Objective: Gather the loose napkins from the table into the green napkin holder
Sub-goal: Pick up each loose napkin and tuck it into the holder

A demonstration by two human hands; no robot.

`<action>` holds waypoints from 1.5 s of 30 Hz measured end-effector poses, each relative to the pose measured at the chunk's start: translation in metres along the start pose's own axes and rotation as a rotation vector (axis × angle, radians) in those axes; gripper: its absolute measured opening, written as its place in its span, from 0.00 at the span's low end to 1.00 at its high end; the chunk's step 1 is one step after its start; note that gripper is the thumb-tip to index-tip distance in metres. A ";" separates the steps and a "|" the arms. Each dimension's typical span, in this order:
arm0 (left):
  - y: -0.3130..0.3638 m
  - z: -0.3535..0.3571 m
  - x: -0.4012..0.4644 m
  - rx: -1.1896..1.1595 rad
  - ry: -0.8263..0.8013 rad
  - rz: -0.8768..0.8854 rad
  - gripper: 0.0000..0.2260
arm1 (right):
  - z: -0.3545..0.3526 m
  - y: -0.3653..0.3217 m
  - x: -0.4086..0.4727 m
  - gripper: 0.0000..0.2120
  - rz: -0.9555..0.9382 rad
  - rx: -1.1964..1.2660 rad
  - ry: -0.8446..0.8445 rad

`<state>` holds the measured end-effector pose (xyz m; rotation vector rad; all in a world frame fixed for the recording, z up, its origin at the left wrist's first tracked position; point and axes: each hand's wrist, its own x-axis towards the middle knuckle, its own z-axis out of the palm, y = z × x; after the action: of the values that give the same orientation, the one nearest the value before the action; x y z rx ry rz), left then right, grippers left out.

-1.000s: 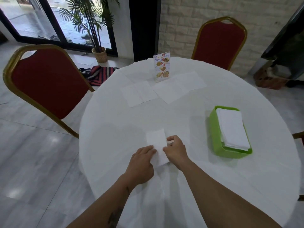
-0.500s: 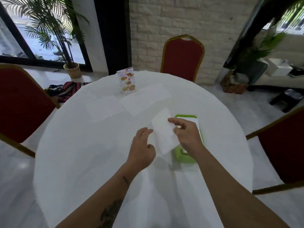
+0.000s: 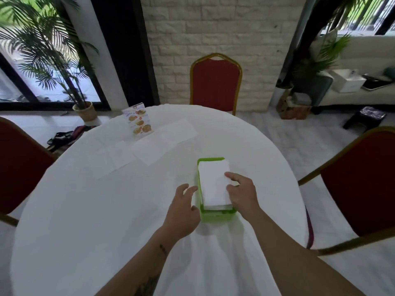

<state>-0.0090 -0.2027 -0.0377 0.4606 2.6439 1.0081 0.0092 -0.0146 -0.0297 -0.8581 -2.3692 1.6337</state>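
Note:
The green napkin holder (image 3: pixel 210 215) stands in the middle of the round white table (image 3: pixel 85 210), filled with a stack of folded white napkins (image 3: pixel 213 184). My right hand (image 3: pixel 242 194) rests on the right side of the top napkin, fingers pressing it down onto the stack. Just left of the holder hovers my left hand (image 3: pixel 183 208), fingers apart, holding nothing. Several loose unfolded napkins (image 3: pixel 154 149) lie flat at the far side of the table, hard to tell apart from the cloth.
A small menu card (image 3: pixel 139 122) stands at the far left edge of the table, behind the loose napkins. Red chairs with gold frames stand at the far side (image 3: pixel 215 82), the left (image 3: pixel 19 165) and the right (image 3: pixel 359 184).
My right hand carried the folded napkin from the table in front of me to the holder and laid it on the stack. My left hand let go and followed alongside. The view turned right.

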 end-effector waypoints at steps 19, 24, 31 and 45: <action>0.027 0.011 0.012 0.367 -0.153 0.084 0.26 | -0.005 -0.003 0.009 0.20 -0.270 -0.895 -0.178; 0.018 0.000 0.008 0.121 -0.006 0.039 0.22 | 0.009 -0.036 0.012 0.22 -0.301 -0.745 -0.197; -0.037 -0.060 0.006 -0.030 0.216 -0.091 0.20 | 0.082 -0.086 0.001 0.23 -0.355 -0.613 -0.291; -0.247 -0.173 0.072 0.010 0.216 -0.269 0.20 | 0.289 -0.095 -0.012 0.29 -0.116 -0.678 -0.493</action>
<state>-0.1852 -0.4516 -0.0913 -0.0065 2.8007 1.0084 -0.1372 -0.2805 -0.0582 -0.3884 -3.3299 1.0755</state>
